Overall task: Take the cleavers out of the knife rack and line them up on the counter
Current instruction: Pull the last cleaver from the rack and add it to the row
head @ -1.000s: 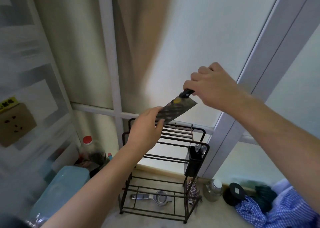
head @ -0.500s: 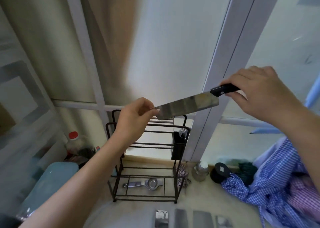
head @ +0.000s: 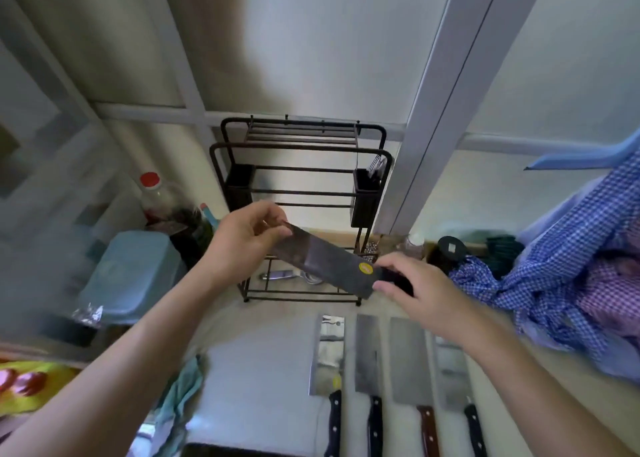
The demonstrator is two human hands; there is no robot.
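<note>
A dark-bladed cleaver [head: 325, 262] with a yellow sticker hangs in the air in front of the black wire knife rack [head: 301, 151]. My right hand [head: 412, 290] grips its black handle, and my left hand [head: 246, 238] pinches the far tip of the blade. Several cleavers [head: 391, 363] lie side by side on the pale counter [head: 256, 380] below, blades away from me and handles toward me. My right forearm crosses over the rightmost one. The rack's upper slots show no knives.
A light blue plastic box [head: 135, 273] and a red-capped bottle [head: 152, 193] stand left of the rack. Blue checked cloth [head: 561, 269] piles at the right. A teal rag [head: 180, 394] lies at front left. A metal squeezer [head: 284, 275] rests on the rack's bottom shelf.
Both hands have brought the cleaver down from above the rack to in front of it. The view has tipped down, so the row of cleavers on the counter now shows fully.
</note>
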